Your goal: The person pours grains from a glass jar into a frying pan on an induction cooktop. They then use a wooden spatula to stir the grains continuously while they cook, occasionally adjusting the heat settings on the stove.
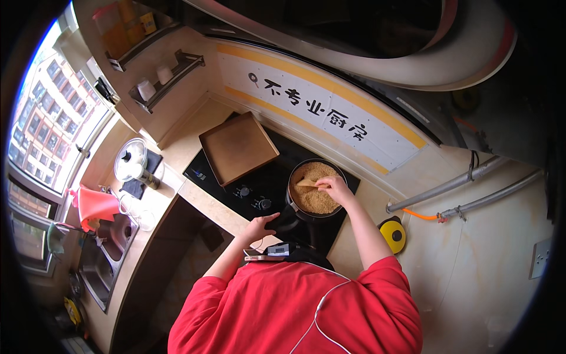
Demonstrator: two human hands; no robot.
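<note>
My right hand (332, 188) grips a wooden spatula (306, 183), its blade resting in light-brown grains or crumbs (316, 203). These fill much of a dark pan (289, 194) on the right side of a black glass cooktop (276, 166). The pan's handle (315, 234) points back towards my body and is partly hidden. Left of the pan, my left hand (260, 226) hovers near the cooktop's front edge, fingers apart and holding nothing. A square copper-coloured baking tray (239, 150) lies on the cooktop's left half.
Two control knobs (264, 203) sit near the cooktop's front. Leftward on the counter are a glass lid (131, 155), a jar (146, 176) and a steel sink (99, 270). A yellow-and-black round object (392, 234) stands at right, below grey pipes (446, 190). The range hood (442, 75) overhangs.
</note>
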